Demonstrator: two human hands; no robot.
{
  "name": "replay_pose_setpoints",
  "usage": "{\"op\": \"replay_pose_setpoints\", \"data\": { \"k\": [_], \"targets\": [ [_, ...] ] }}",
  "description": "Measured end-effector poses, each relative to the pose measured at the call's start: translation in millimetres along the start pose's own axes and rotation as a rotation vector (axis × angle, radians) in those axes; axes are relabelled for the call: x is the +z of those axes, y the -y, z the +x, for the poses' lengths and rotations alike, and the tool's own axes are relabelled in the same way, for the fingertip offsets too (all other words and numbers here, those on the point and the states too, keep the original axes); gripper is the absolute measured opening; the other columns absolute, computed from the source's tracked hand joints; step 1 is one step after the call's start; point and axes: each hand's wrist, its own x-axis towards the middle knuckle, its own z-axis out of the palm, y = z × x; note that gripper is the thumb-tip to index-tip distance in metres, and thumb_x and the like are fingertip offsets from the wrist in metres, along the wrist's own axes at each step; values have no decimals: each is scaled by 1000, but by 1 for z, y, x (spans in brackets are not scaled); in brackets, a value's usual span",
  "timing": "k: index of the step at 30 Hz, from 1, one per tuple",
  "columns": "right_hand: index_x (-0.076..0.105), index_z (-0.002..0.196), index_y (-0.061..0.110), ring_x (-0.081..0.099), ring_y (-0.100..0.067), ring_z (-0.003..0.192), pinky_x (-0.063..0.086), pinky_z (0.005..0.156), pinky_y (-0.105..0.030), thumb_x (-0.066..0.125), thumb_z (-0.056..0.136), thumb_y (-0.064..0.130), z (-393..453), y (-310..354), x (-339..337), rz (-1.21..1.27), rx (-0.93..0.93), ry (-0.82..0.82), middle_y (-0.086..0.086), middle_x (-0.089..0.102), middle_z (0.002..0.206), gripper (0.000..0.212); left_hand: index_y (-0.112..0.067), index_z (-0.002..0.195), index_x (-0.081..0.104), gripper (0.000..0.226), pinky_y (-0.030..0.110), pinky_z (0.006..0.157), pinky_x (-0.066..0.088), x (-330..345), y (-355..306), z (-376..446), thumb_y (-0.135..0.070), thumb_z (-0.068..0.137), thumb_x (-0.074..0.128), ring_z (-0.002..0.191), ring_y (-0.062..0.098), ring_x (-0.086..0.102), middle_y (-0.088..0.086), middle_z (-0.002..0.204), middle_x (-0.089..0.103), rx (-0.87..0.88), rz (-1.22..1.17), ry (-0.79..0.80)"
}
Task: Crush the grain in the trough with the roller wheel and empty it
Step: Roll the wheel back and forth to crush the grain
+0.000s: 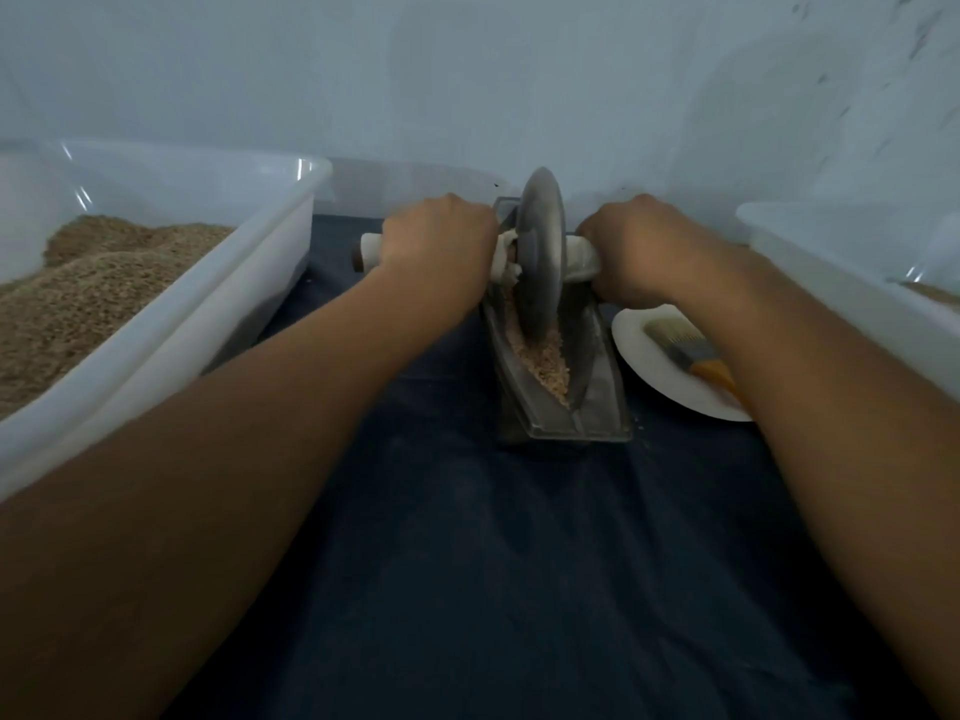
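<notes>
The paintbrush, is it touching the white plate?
Touching. The head view shows the paintbrush lying flat on the white plate, bristles over the middle and its orange handle running off under the person's right arm.

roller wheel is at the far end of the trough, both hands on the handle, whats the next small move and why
Probably roll the roller wheel back toward the near end of the trough. The left hand and right hand each grip a side of its handle, the disc stands upright in the far half, and the grain heaped in the near half looks not yet finely crushed.
</notes>
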Motion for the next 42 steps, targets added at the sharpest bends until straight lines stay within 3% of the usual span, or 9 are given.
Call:
{"op": "replay_pose_setpoints", "data": {
  "k": [3, 10, 17, 22, 24, 28, 32, 38, 42],
  "targets": [
    [66, 101, 14, 59, -35, 88, 35, 65, -32, 69, 82, 20, 6, -3, 11, 20, -9, -107, -15, 66, 100, 20, -8, 110, 59, 22, 42, 72, 39, 6, -1, 0, -1, 89, 56, 99, 36, 61, 14, 109, 59, 3, 60, -99],
    [65, 101, 9, 59, -38, 92, 34, 66, -34, 67, 82, 14, 8, -4, 14, -23, -22, -162, -18, 65, 100, 19, -8, 108, 58, 19, 41, 70, 35, 13, 3, 2, -3, 90, 57, 95, 36, 61, 14, 109, 59, 10, 61, -175],
    [55, 77, 19, 55, -29, 76, 41, 64, -32, 79, 73, 23, -5, 1, -9, 8, 18, 65, -10, 60, 86, 25, -12, 73, 37, 30, 40, 66, 41, 0, 4, 0, -4, 83, 64, 77, 29, 51, 6, 75, 41, -26, -2, -5],
    [71, 82, 18, 63, -18, 68, 43, 54, -27, 82, 72, 34, -16, 4, -28, -32, 22, 256, -1, 69, 71, 22, -13, 65, 33, 43, 41, 66, 44, -15, 2, -6, -12, 80, 73, 67, 25, 43, 7, 68, 36, 4, 12, 148],
    [73, 78, 21, 63, -8, 63, 40, 51, -25, 81, 75, 34, -19, 4, -33, -7, 21, 349, 10, 69, 58, 16, -9, 66, 39, 44, 39, 67, 46, -24, 0, -10, -21, 75, 81, 66, 24, 46, 6, 68, 40, 30, 57, 237],
    [74, 83, 26, 69, -3, 68, 48, 63, -27, 82, 75, 35, -25, 3, -42, 72, -2, 506, 17, 72, 66, 15, -11, 73, 53, 45, 35, 72, 45, -37, -9, -13, -45, 75, 81, 64, 20, 46, 4, 72, 45, 99, 231, 427],
    [75, 85, 25, 71, -4, 71, 53, 76, -32, 82, 73, 37, -27, 3, -45, 87, -31, 567, 15, 74, 70, 18, -9, 103, 69, 46, 35, 81, 48, -39, -12, -12, -50, 83, 72, 89, 24, 61, 5, 91, 61, 136, 278, 569],
    [74, 84, 25, 71, -2, 66, 52, 75, -33, 83, 74, 32, -26, 1, -41, 147, -13, 607, 12, 75, 72, 15, -7, 99, 69, 42, 35, 76, 48, -35, -12, -10, -44, 80, 77, 84, 24, 58, 4, 81, 53, 133, 271, 497],
    [74, 88, 23, 66, -7, 68, 45, 58, -27, 83, 74, 33, -21, 2, -34, 65, 2, 427, 11, 72, 71, 19, -11, 77, 52, 35, 36, 68, 45, -26, -6, -8, -28, 73, 82, 68, 22, 47, 4, 69, 43, 119, 168, 280]
  ]
}}
